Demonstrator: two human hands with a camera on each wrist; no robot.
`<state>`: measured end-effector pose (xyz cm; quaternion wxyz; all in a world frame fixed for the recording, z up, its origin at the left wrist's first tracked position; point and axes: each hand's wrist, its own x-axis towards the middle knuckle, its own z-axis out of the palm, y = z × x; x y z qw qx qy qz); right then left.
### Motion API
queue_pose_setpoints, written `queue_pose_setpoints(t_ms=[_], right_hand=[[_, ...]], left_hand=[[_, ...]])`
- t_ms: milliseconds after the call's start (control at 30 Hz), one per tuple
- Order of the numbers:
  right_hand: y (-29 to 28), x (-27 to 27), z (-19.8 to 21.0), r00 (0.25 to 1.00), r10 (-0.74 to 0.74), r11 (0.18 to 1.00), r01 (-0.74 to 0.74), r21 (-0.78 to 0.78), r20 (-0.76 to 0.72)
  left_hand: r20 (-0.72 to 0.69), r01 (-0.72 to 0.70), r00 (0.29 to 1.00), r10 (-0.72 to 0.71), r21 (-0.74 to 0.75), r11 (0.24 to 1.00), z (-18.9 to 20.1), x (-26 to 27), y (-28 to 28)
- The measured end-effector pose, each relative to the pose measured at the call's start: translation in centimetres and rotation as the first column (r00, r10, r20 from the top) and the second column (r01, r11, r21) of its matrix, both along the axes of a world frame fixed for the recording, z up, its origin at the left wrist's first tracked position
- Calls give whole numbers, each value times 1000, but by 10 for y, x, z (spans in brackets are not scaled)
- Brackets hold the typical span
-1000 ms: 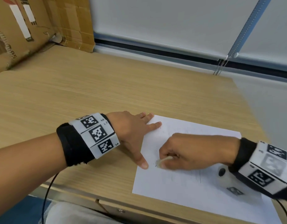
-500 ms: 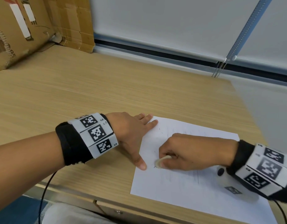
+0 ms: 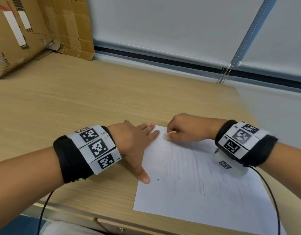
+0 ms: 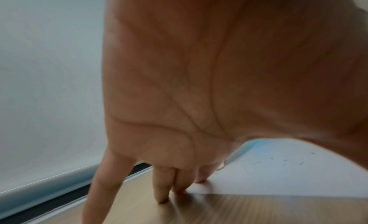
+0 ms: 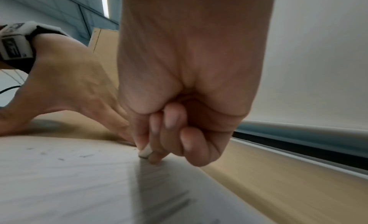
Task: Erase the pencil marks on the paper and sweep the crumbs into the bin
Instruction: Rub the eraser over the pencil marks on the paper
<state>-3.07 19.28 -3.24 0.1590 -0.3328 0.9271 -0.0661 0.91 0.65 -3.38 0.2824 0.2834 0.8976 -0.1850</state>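
Note:
A white sheet of paper (image 3: 197,192) with faint pencil lines lies near the desk's front right corner. My left hand (image 3: 137,143) lies flat, fingers straight, pressing the paper's left edge, thumb on the sheet. My right hand (image 3: 183,131) pinches a small white eraser (image 3: 166,135) between thumb and fingers and presses it on the paper's far left corner. In the right wrist view the eraser (image 5: 145,151) touches the paper (image 5: 59,180) beside the left hand (image 5: 75,98). Dark eraser crumbs (image 3: 160,161) are scattered on the sheet's left part, and the crumbs (image 4: 284,161) show in the left wrist view.
The wooden desk (image 3: 78,99) stretches to the left and back. Cardboard boxes (image 3: 27,31) stand at the far left corner. A window blind with a bead chain (image 3: 222,77) runs along the back. No bin is in view.
My right hand has moved with the eraser from the middle left of the paper up to its far left corner. The left hand has stayed on the paper's edge.

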Motion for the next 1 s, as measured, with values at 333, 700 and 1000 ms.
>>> queue_pose_setpoints(t_ms=[333,700,1000], right_hand=[[0,6,3,996,62,998,-63,20,69],[-3,1,0,1000,20,997,-22,76,23],[-10,-8,1,999,39,996,-41,81,26]], left_hand=[[30,-13,999,12,31,999,-2,-2,-4],[1,21,1000,-21,22,1000,-6,-4,-4],[1,8,1000,-8,3,1000,-6,-4,-1]])
